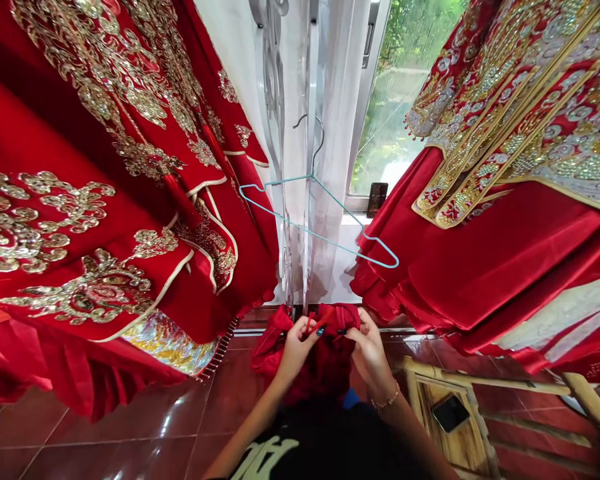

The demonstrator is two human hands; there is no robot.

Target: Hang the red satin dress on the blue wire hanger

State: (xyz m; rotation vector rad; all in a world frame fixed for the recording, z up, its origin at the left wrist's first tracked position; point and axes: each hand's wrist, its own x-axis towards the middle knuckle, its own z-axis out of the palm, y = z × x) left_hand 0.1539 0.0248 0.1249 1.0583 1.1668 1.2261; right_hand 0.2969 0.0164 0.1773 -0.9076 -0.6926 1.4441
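Left hand (pixel 299 339): fingers pinched on red cloth (pixel 330 367)
Right hand (pixel 367 343): fingers clamped, same cloth
Hanger (pixel 312 177): beyond both hands

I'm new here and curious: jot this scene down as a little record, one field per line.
Left hand: gripping bunched red cloth
Right hand: gripping the same cloth
Beyond the hands: thin light-blue triangular hanger
Left side: red garments with gold embroidery
Right side: red garments with glittering beaded panels
Lower right: flat black rectangular phone on brown wooden seat
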